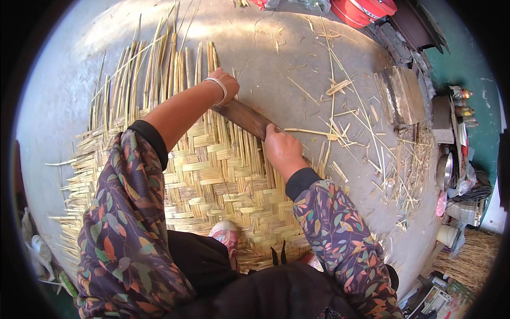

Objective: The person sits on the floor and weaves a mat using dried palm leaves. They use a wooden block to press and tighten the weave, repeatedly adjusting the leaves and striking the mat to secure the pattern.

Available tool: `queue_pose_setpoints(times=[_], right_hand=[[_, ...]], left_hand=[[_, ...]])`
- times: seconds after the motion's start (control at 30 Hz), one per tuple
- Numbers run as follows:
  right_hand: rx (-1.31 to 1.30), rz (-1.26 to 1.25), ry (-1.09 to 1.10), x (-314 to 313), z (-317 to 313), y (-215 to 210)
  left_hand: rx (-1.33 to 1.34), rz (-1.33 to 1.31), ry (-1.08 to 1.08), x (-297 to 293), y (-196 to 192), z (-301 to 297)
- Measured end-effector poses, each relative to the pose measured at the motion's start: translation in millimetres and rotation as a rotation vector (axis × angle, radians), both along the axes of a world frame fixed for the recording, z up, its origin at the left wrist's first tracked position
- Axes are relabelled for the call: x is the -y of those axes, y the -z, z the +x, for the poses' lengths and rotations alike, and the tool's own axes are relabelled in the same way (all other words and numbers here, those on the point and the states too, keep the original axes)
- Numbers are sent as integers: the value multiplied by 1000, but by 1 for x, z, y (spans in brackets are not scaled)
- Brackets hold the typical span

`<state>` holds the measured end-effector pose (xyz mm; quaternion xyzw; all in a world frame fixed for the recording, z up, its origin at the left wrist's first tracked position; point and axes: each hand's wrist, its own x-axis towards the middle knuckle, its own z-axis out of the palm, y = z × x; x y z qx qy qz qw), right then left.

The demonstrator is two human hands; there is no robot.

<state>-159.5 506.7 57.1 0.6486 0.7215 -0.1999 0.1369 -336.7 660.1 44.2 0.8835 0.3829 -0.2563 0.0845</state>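
A large mat (pixel 212 165) woven from flat straw-coloured strips lies under me, and many loose strip ends (pixel 159 74) stick out along its far and left sides. Across its far right edge runs a dark, flat wooden board (pixel 245 119), slanting down to the right. My right hand (pixel 282 149) is closed around the board with the thumb on top. My left hand (pixel 227 85), with a white bracelet (pixel 222 88) at the wrist, is a closed fist by the board's far end; what its fingers grip is hidden. My patterned shoe (pixel 224 234) stands on the mat.
Loose strips (pixel 340 127) are scattered over the concrete floor on the right. Beyond them stand a wooden block (pixel 399 95) and a straw heap (pixel 470 260). A red bucket (pixel 362 10) is at the far right. Bottles (pixel 462 110) and other household items line the right wall.
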Motion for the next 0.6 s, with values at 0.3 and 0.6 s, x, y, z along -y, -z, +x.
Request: queue_pose_setpoints(times=[0.3, 0.6], right_hand=[[-204, 101, 43, 11, 11, -12], [-60, 45, -36, 24, 24, -60]], left_hand=[[1089, -136, -358, -100, -86, 17], [614, -122, -1062, -82, 63, -71]])
